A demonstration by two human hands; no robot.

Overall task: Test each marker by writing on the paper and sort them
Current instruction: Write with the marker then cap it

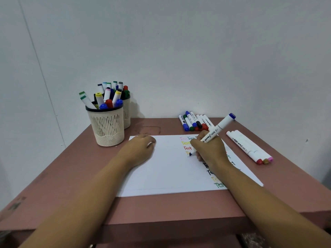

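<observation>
A white sheet of paper (166,169) lies on the brown table, with several coloured "Test" words down its right side. My right hand (209,151) grips a white marker with a blue end cap (223,125), its dark tip touching the paper near the upper words. My left hand (138,149) rests loosely curled on the paper's upper left part, with something small and white showing between its fingers. A cream mesh cup (107,126) at the back left holds several markers.
A second cup (126,111) with markers stands behind the first. A group of whiteboard markers (194,122) lies at the back right of the table. Three white markers (250,149) lie side by side right of the paper. A wall rises right behind the table (71,158).
</observation>
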